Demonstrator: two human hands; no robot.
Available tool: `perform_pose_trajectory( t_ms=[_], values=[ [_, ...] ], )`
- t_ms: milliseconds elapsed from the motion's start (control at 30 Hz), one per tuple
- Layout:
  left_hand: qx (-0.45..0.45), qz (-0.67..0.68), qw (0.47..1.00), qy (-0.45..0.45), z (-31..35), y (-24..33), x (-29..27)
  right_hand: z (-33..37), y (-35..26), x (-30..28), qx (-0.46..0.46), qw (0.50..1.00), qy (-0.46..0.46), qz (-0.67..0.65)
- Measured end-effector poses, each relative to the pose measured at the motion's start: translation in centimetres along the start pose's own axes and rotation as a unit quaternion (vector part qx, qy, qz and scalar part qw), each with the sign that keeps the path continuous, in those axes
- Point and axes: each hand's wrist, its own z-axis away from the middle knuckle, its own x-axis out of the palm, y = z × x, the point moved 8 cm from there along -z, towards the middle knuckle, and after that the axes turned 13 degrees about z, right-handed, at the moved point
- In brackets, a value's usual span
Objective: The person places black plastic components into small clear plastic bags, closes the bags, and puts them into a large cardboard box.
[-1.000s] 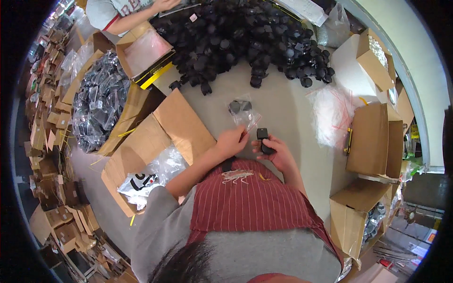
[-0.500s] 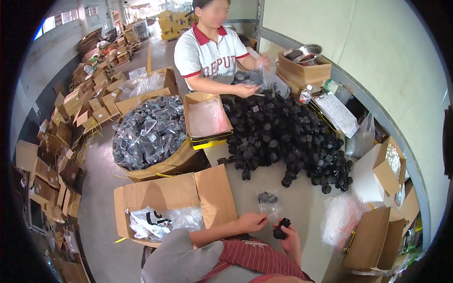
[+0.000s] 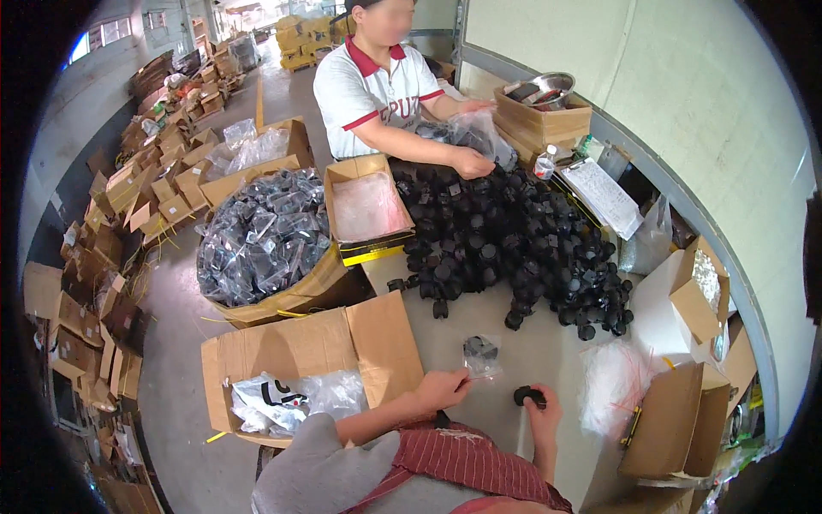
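Note:
My left hand (image 3: 443, 388) pinches the open edge of a small clear plastic bag (image 3: 485, 365) that lies on the pale tabletop (image 3: 505, 343). Dark pieces show inside the bag. To its right, my right hand (image 3: 543, 408) grips a small black plastic part (image 3: 527, 396) with a rounded end, just above the table. My fingers cover some of that part. Beyond both hands spreads a large heap of similar black parts (image 3: 514, 240).
Across the table a co-worker (image 3: 372, 94) handles a clear bag (image 3: 476, 134). At left stand an open carton (image 3: 385, 343) and a bin of bagged parts (image 3: 265, 240). A shallow box (image 3: 368, 206) sits beside the heap. Clear bags (image 3: 612, 385) lie at right, near another carton (image 3: 672, 424).
The black part in my right hand has turned and shifted slightly right and up. The small bag now lies flatter on the table. The co-worker's nearer hand has moved right, toward their bag.

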Motion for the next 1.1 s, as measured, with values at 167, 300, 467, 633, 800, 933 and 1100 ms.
perform_pose_trajectory(
  t_ms=[167,300,467,633,800,933,1100],
  values=[
    [-0.005,-0.006,1.000,-0.013,0.4,0.8,0.2,0.4,4.1,-1.6,0.053,0.982,-0.006,0.181],
    [-0.007,-0.012,0.999,-0.049,0.3,1.2,0.8,1.8,7.2,-0.2,0.134,0.989,-0.064,0.023],
    [-0.008,-0.059,0.993,-0.104,0.0,2.6,1.6,3.4,1.9,2.8,0.137,0.949,-0.176,-0.221],
    [0.033,-0.038,0.988,-0.145,-0.4,3.7,3.0,3.2,-0.9,5.7,0.135,0.910,-0.229,-0.318],
    [0.018,-0.035,0.987,-0.155,-0.4,3.4,3.6,2.9,0.1,6.2,0.188,0.897,-0.219,-0.334],
    [-0.008,-0.021,0.993,-0.116,-0.1,2.8,3.6,3.2,1.9,5.7,0.196,0.928,-0.167,-0.270],
    [0.021,-0.057,0.985,-0.163,-0.2,3.6,5.0,3.5,2.2,5.9,0.108,0.973,-0.165,-0.123]
  ],
)
